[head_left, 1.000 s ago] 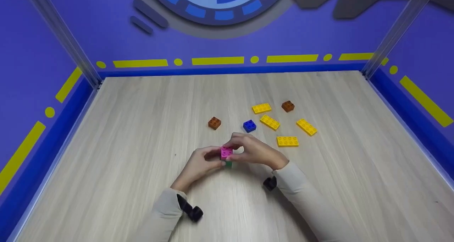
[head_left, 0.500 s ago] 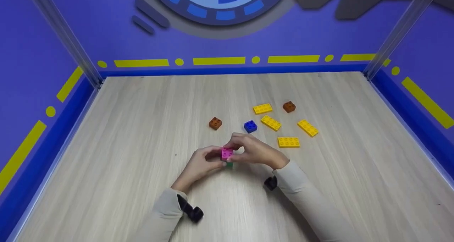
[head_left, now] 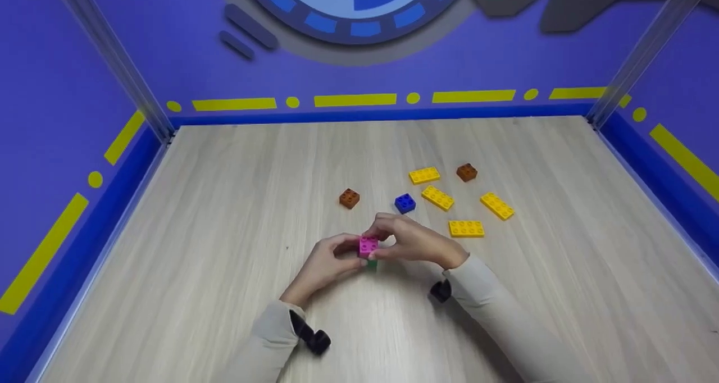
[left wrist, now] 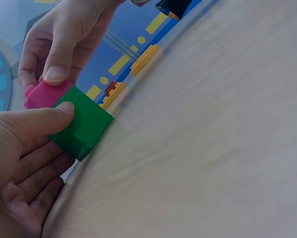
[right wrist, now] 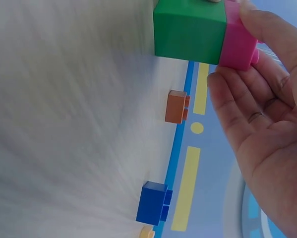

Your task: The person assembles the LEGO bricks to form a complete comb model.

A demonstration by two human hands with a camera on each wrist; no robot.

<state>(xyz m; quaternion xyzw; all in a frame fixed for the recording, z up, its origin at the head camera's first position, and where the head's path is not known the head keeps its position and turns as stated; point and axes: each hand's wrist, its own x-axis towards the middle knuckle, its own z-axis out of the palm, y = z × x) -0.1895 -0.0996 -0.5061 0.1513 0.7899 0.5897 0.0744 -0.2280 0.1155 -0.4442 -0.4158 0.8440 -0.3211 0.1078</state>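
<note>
A pink toy brick [head_left: 368, 245] with studs on top sits against the top of a taller green block [left wrist: 86, 121] on the table, near the middle of the head view. My left hand [head_left: 326, 262] grips the green block, its thumb flat on one side in the left wrist view. From the other side my right hand [head_left: 414, 241] pinches the pink brick [right wrist: 237, 42] between thumb and fingers. The two pieces touch; whether they are fully pressed together I cannot tell. In the head view the hands and the pink brick hide most of the green block.
Beyond the hands lie a blue brick [head_left: 405, 203], a brown brick [head_left: 349, 198] and another brown brick [head_left: 467, 172]. Several flat yellow bricks, one of them the nearest yellow brick [head_left: 466, 228], lie to the right. Purple-blue walls [head_left: 359, 77] border the table.
Both hands keep the same hold on the pink brick and green block. The whole head view has shifted slightly, so everything appears a little farther right and lower.
</note>
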